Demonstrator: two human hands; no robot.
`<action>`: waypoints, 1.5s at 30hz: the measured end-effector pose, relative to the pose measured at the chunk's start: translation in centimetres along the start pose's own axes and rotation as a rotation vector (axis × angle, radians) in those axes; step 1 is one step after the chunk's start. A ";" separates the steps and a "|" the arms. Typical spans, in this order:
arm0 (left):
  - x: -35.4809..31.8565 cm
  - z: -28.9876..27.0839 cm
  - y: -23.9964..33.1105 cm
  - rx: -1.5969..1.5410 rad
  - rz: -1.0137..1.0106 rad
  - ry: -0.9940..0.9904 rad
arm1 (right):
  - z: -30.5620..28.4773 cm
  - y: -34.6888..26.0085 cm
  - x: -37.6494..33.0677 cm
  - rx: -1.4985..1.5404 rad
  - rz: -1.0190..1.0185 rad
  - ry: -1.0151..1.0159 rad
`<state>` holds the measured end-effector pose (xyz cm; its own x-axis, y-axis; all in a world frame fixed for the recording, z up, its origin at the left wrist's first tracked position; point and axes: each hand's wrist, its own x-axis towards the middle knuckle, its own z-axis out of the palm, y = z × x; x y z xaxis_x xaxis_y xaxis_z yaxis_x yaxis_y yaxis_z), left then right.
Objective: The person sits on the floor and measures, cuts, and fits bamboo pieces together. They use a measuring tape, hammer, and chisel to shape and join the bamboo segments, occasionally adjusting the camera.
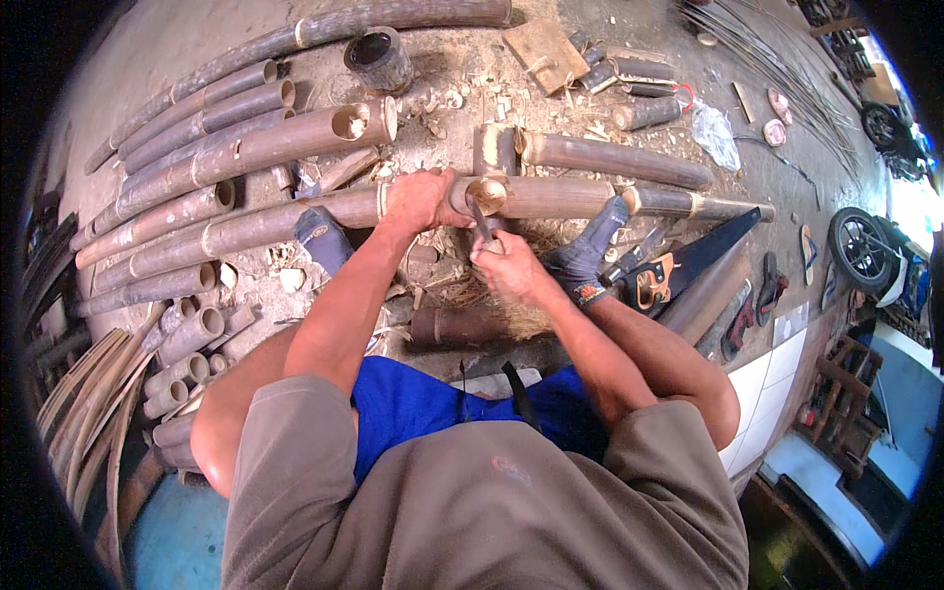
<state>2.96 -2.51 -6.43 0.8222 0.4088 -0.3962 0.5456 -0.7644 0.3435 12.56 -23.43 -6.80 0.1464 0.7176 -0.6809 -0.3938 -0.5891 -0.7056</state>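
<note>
A long bamboo pole (556,198) lies across in front of me, with a round hole (486,196) cut into its upper side. My left hand (421,201) is wrapped round the pole just left of that hole. In my closed right hand (509,267) is a knife (479,218), its blade tip at the hole's near edge. The knife's handle is hidden by my fingers. My feet, in dark socks, rest against the pole, the left foot (323,241) and the right foot (590,251) on either side of my hands. Beneath the pole sits a short bamboo block (494,149).
Several bamboo poles (206,169) lie at the left, one with a cut opening. A handsaw (693,261) rests right of my right foot. Beyond are a dark pot (379,61), a wooden board (546,56) and a plastic bag (715,136). Wood chips litter the floor.
</note>
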 end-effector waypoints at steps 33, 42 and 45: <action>-2.5 2.9 -1.4 0.044 0.024 0.238 | 4.3 5.3 -3.5 -1.460 -0.279 0.266; -2.2 -0.6 -13.8 -0.158 -0.694 0.508 | 1.6 3.7 -8.8 -1.452 -0.040 0.283; -4.9 -1.3 -16.8 -0.056 -0.890 0.472 | -0.2 4.2 -9.0 -1.481 0.034 0.254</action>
<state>-10.03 8.96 -9.15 0.0858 0.9843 -0.1543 0.9891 -0.0657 0.1314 9.78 -32.47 -3.66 0.3661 0.7062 -0.6060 0.8259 -0.5467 -0.1382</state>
